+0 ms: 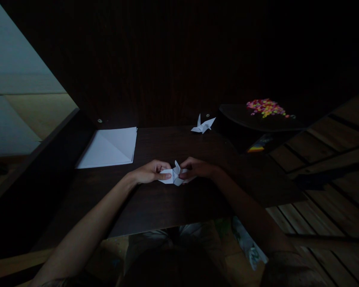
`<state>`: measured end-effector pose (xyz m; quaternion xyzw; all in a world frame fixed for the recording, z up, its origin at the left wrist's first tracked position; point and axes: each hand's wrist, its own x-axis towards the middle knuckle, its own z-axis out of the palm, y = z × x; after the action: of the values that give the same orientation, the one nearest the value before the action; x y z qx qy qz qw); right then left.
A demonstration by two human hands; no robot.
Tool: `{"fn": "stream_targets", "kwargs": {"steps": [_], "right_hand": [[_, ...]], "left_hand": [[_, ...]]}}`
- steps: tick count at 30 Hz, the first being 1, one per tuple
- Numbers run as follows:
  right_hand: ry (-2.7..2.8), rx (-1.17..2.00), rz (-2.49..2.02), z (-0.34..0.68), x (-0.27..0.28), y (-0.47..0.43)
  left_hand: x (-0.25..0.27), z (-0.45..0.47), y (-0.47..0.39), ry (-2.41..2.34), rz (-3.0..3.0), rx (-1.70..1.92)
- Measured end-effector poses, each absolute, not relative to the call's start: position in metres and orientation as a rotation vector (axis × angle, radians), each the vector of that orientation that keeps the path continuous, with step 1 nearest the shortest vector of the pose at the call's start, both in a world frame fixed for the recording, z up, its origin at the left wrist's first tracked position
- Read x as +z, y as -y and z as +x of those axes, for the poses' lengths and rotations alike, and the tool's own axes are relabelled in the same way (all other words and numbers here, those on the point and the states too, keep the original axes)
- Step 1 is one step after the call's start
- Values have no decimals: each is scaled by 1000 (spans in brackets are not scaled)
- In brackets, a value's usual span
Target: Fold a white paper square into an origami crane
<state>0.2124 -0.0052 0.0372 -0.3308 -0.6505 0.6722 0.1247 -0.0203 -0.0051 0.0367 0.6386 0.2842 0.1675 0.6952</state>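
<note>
Between my two hands is a folded white paper figure, its pointed flaps standing up in the middle. My left hand pinches its left side, thumb lying on top of the paper. On the other side, my right hand grips the right part with thumb and fingers, covering some of it. Both hands are just above or resting on the dark desk. Farther back stands a finished-looking white origami crane, apart from both hands.
A stack of white paper sheets with diagonal creases lies at the back left. On a rounded shelf at the right sits a pile of small colourful pieces. A tall dark panel bounds the back; slatted wood lies at the right.
</note>
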Motion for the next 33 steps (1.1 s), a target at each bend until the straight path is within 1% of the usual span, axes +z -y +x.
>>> {"fn": "stream_targets", "kwargs": {"steps": [7,21,26,33], "right_hand": [[1978,1800,-898,213,36,2],[2030,1781,-795,214,36,2],[2046,1747,-813,215,37,2],[2029,1780,-831,215,36,2]], "left_hand": [[39,-22,5,-630,1415,374],[36,-26,4,-603,1420,344],[38,-27,3,-575,1463,362],[39,-26,3,-570,1486,369]]}}
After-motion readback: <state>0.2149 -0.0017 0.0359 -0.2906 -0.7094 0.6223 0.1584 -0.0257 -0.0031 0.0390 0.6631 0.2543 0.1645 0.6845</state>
